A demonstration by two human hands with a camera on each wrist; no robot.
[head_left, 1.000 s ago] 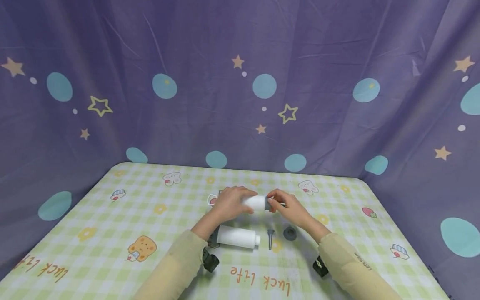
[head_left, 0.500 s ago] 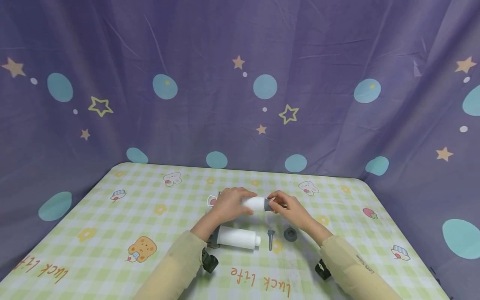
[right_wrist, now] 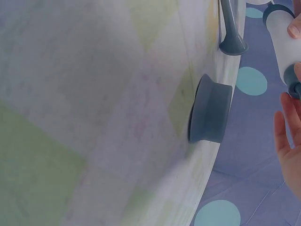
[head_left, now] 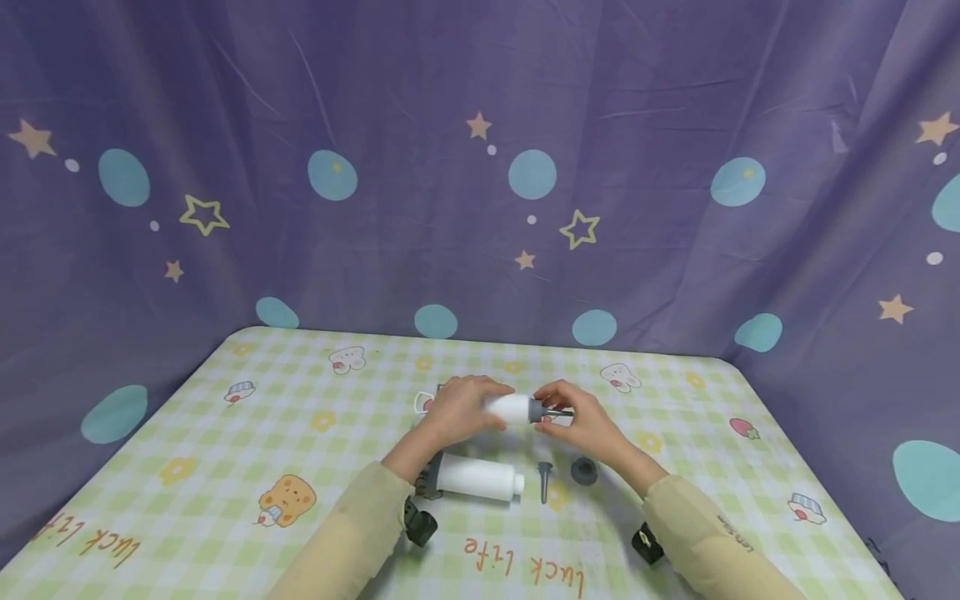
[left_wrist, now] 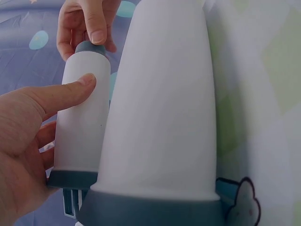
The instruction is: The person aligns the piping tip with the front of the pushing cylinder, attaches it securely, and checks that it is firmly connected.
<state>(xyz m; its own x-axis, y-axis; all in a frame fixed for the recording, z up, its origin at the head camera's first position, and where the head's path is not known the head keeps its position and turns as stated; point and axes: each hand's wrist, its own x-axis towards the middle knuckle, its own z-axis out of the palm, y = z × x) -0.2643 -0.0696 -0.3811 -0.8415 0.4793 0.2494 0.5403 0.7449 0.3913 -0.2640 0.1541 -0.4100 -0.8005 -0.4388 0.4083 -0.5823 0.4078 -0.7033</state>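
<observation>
My left hand [head_left: 465,408] holds a white cylinder [head_left: 508,407] lying sideways, thumb along its near side and fingers behind it. At the cylinder's right end is a grey cap [head_left: 536,410] with a thin dark nozzle [head_left: 558,413] sticking out to the right. The thumb and fingertips of my right hand [head_left: 581,421] are round that cap. In the left wrist view the cylinder's other end has a dark grey collar [left_wrist: 73,179]. A second white cylinder [head_left: 476,477], with a dark end and a narrow white neck, lies on the table nearer me.
To the right of the second cylinder lies a small grey funnel-like nozzle [head_left: 545,482]. Beside that sits a round grey flanged piece [head_left: 584,471], seen from the side in the right wrist view. A checked cloth [head_left: 390,367] covers the table, with a purple curtain [head_left: 405,267] behind.
The fingers of my right hand have shifted and spread at the cap, so the thin nozzle now shows between them. The left hand and its cylinder have stayed in place.
</observation>
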